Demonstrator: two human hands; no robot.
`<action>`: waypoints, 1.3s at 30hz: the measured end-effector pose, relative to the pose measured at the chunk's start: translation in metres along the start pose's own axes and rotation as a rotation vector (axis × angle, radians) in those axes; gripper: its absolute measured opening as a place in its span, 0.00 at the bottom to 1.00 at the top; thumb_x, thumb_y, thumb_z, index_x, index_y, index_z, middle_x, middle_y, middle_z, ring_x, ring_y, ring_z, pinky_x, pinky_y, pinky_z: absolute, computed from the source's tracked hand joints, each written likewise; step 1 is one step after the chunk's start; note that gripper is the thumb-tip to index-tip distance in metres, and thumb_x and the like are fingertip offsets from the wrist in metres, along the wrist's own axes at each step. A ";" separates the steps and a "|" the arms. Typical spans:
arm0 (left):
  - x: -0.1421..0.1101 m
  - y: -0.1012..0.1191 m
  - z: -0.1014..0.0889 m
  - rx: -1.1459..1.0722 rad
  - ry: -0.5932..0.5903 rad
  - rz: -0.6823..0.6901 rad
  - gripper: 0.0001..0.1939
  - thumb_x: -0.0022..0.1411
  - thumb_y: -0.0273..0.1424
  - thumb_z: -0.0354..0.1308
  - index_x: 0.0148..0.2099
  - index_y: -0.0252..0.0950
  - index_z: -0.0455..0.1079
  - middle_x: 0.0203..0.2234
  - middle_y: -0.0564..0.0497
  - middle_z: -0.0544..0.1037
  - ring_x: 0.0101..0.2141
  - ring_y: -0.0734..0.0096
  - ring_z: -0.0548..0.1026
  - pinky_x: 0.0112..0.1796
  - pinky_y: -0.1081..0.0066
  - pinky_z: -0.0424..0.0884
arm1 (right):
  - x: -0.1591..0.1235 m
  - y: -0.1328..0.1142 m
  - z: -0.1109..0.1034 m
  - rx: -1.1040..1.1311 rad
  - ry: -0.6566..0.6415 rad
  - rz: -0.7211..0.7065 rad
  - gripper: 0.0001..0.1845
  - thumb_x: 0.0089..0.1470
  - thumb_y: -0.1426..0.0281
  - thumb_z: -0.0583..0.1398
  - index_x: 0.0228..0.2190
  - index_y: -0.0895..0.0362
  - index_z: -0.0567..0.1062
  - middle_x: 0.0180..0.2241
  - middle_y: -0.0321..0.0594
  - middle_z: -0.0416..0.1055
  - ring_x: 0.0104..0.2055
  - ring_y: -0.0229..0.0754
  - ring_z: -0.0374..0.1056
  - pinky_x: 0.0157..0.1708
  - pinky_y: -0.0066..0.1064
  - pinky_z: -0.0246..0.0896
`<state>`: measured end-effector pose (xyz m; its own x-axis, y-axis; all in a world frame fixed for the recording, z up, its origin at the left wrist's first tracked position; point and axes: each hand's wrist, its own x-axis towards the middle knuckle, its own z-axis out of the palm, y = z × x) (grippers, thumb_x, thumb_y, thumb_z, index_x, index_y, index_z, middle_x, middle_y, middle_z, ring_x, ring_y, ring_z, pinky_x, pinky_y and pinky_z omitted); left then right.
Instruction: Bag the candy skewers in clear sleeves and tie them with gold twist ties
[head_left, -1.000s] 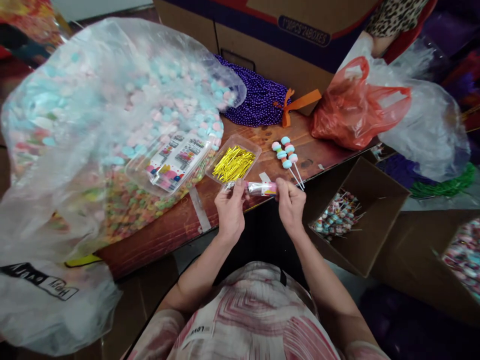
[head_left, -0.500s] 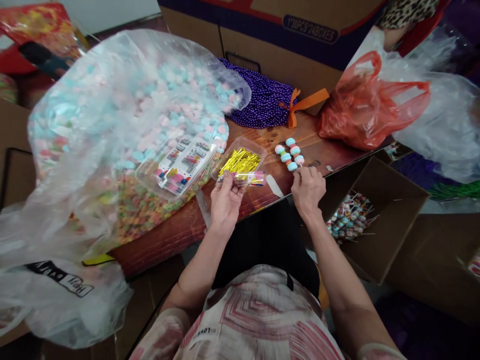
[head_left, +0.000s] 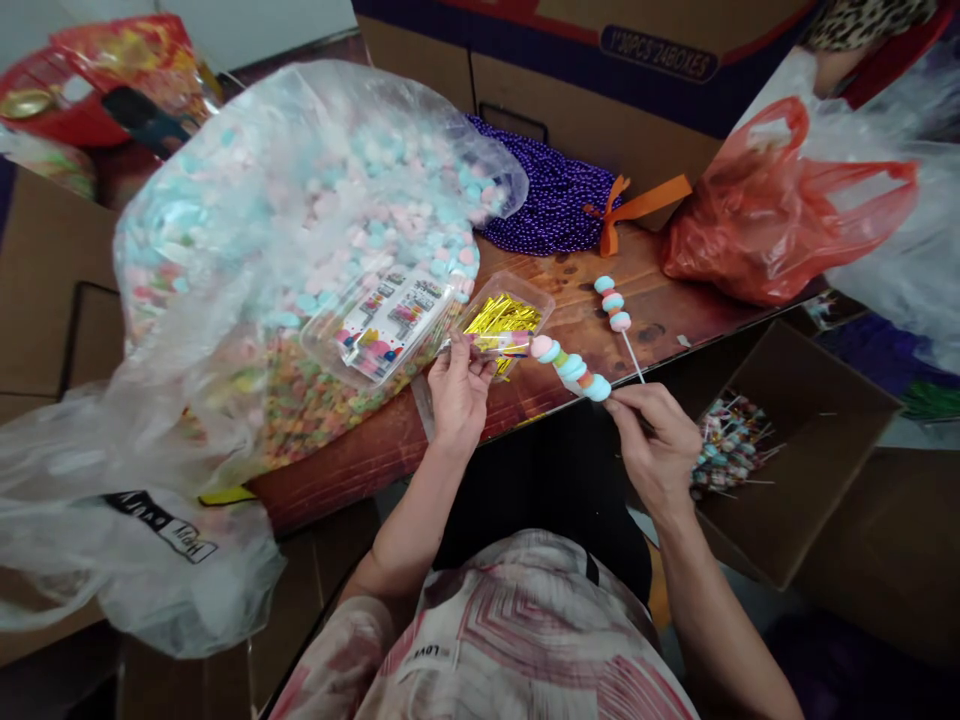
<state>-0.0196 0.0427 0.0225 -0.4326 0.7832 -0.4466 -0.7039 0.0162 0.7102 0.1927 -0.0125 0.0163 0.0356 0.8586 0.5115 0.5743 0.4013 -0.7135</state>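
My left hand [head_left: 459,392] is closed on a small clear printed wrapper bag [head_left: 501,346] at the table's front edge, beside the tray of gold twist ties [head_left: 504,315]. My right hand [head_left: 658,437] pinches the stick of a candy skewer [head_left: 570,366] of pink, blue and orange pieces, its tip pointing left at the bag's mouth. A second candy skewer [head_left: 616,311] lies on the wooden table [head_left: 570,300] just behind.
A huge clear bag of pastel candies [head_left: 285,240] fills the left of the table, with a clear tray of printed bags [head_left: 386,325] resting on it. Purple beads [head_left: 551,200], a red plastic bag [head_left: 765,220] and cardboard boxes lie behind. An open box of finished skewers [head_left: 731,445] stands at right.
My right hand reached to the two skewers on the table, picked one up and brought it toward the bag held in my left hand. The view shifted a little.
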 end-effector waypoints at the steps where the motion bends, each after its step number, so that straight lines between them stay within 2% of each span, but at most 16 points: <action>1: 0.000 0.000 -0.001 0.007 -0.011 0.012 0.24 0.48 0.46 0.79 0.32 0.36 0.71 0.26 0.57 0.77 0.27 0.78 0.77 0.33 0.76 0.72 | 0.001 0.002 -0.003 -0.038 -0.019 -0.032 0.06 0.64 0.72 0.64 0.33 0.52 0.80 0.32 0.37 0.79 0.35 0.42 0.74 0.38 0.37 0.62; 4: 0.003 0.000 -0.003 0.049 -0.039 0.072 0.23 0.50 0.46 0.78 0.30 0.36 0.71 0.23 0.58 0.75 0.24 0.78 0.75 0.30 0.76 0.70 | 0.003 0.005 -0.010 -0.146 -0.070 -0.105 0.07 0.65 0.71 0.64 0.34 0.51 0.81 0.33 0.37 0.80 0.35 0.42 0.75 0.39 0.38 0.59; 6: 0.006 -0.002 -0.006 0.104 -0.060 0.134 0.21 0.52 0.45 0.77 0.29 0.37 0.72 0.23 0.58 0.75 0.24 0.79 0.73 0.29 0.76 0.69 | 0.003 0.005 -0.011 -0.148 -0.112 -0.105 0.07 0.65 0.70 0.64 0.34 0.51 0.82 0.32 0.37 0.80 0.34 0.42 0.74 0.38 0.38 0.59; 11: 0.005 -0.014 -0.015 0.231 -0.148 0.367 0.16 0.53 0.42 0.77 0.31 0.38 0.77 0.26 0.58 0.78 0.29 0.78 0.74 0.37 0.77 0.71 | -0.003 -0.003 0.001 0.084 -0.153 0.029 0.06 0.64 0.71 0.64 0.34 0.52 0.82 0.33 0.37 0.79 0.34 0.42 0.74 0.35 0.36 0.64; 14: 0.002 -0.022 -0.017 0.281 -0.151 0.406 0.16 0.54 0.43 0.76 0.32 0.38 0.78 0.28 0.57 0.79 0.31 0.76 0.74 0.39 0.76 0.72 | -0.006 -0.007 0.014 0.175 -0.139 0.066 0.06 0.63 0.71 0.64 0.34 0.52 0.82 0.31 0.37 0.77 0.32 0.41 0.72 0.33 0.35 0.66; 17: -0.002 -0.024 -0.016 0.286 -0.124 0.361 0.17 0.55 0.46 0.74 0.33 0.38 0.77 0.30 0.56 0.80 0.33 0.74 0.76 0.39 0.76 0.72 | -0.008 -0.009 0.022 0.157 -0.113 0.072 0.06 0.62 0.70 0.64 0.34 0.51 0.82 0.28 0.36 0.72 0.29 0.41 0.68 0.30 0.34 0.64; 21: -0.008 -0.023 -0.013 0.218 -0.213 0.183 0.22 0.54 0.51 0.74 0.37 0.39 0.76 0.33 0.53 0.81 0.32 0.74 0.78 0.35 0.76 0.73 | -0.010 -0.013 0.027 0.072 -0.093 0.050 0.07 0.64 0.70 0.63 0.33 0.52 0.82 0.27 0.36 0.69 0.28 0.39 0.65 0.29 0.34 0.63; 25: -0.021 -0.030 -0.013 0.213 -0.304 0.070 0.25 0.49 0.49 0.77 0.39 0.38 0.76 0.31 0.53 0.82 0.31 0.73 0.79 0.35 0.75 0.75 | -0.011 -0.019 0.040 0.072 -0.092 0.051 0.09 0.64 0.71 0.61 0.32 0.53 0.80 0.27 0.36 0.69 0.27 0.38 0.64 0.29 0.32 0.62; 30: -0.031 -0.038 -0.016 0.190 -0.343 -0.018 0.23 0.49 0.47 0.78 0.40 0.38 0.77 0.32 0.54 0.81 0.32 0.75 0.79 0.35 0.76 0.75 | -0.009 -0.027 0.057 0.107 -0.059 0.167 0.09 0.65 0.69 0.60 0.32 0.53 0.77 0.30 0.37 0.72 0.29 0.40 0.66 0.32 0.33 0.64; 32: -0.028 -0.034 -0.017 0.165 -0.328 -0.024 0.23 0.49 0.45 0.79 0.40 0.38 0.78 0.33 0.53 0.82 0.33 0.75 0.80 0.36 0.75 0.76 | -0.009 -0.029 0.056 0.141 -0.107 0.205 0.08 0.66 0.67 0.59 0.35 0.54 0.78 0.33 0.39 0.75 0.32 0.41 0.68 0.35 0.33 0.64; 34: -0.024 -0.028 -0.019 0.147 -0.318 -0.026 0.24 0.47 0.45 0.79 0.40 0.37 0.78 0.34 0.52 0.82 0.34 0.74 0.80 0.38 0.74 0.77 | -0.011 -0.031 0.051 0.175 -0.195 0.262 0.10 0.66 0.65 0.59 0.34 0.54 0.78 0.30 0.37 0.75 0.30 0.40 0.68 0.33 0.32 0.62; 37: -0.023 -0.022 -0.022 0.162 -0.343 -0.064 0.27 0.45 0.47 0.80 0.41 0.37 0.78 0.35 0.49 0.84 0.33 0.72 0.81 0.37 0.72 0.77 | -0.015 -0.032 0.046 0.233 -0.284 0.366 0.13 0.65 0.64 0.60 0.28 0.54 0.76 0.21 0.31 0.66 0.23 0.36 0.61 0.27 0.30 0.56; 39: -0.027 -0.022 -0.025 0.192 -0.360 -0.102 0.28 0.45 0.49 0.80 0.41 0.35 0.78 0.34 0.48 0.84 0.31 0.71 0.81 0.34 0.73 0.76 | -0.017 -0.034 0.049 0.280 -0.293 0.405 0.14 0.64 0.63 0.61 0.27 0.54 0.75 0.19 0.30 0.64 0.22 0.35 0.59 0.25 0.29 0.53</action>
<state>-0.0064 0.0057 0.0054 -0.1177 0.9383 -0.3252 -0.6007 0.1935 0.7757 0.1328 -0.0248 0.0085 -0.0434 0.9980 0.0452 0.3219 0.0568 -0.9451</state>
